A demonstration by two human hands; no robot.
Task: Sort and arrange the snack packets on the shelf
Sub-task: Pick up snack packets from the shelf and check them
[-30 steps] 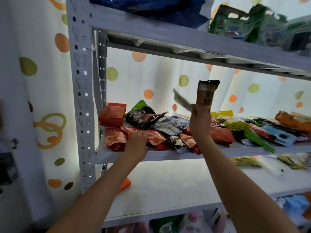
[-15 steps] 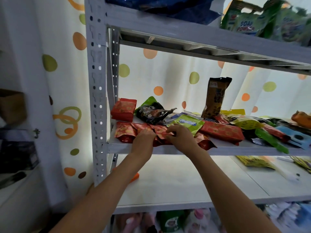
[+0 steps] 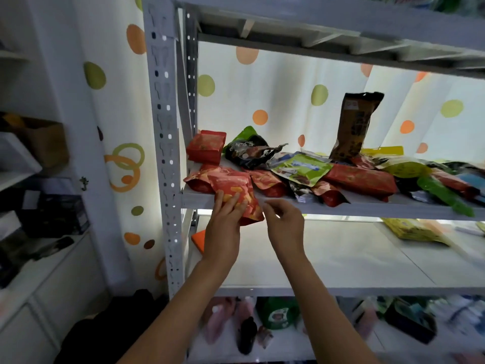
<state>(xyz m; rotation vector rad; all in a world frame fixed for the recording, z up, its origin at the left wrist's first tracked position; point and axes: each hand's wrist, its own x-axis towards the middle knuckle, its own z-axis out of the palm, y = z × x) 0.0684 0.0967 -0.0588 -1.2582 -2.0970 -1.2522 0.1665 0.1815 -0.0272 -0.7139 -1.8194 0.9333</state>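
Shelf (image 3: 341,206) carries a loose heap of packets. Red packet (image 3: 236,190) overhangs its front left edge, held by left hand (image 3: 223,227), fingers pressed on its face. Right hand (image 3: 284,224) alongside, fingers loosely curled, holding nothing. Judged light, crinkly, slippery; grip by sealed edge.

Backlit polka-dot curtain (image 3: 283,101), white cabinet (image 3: 39,298) at left
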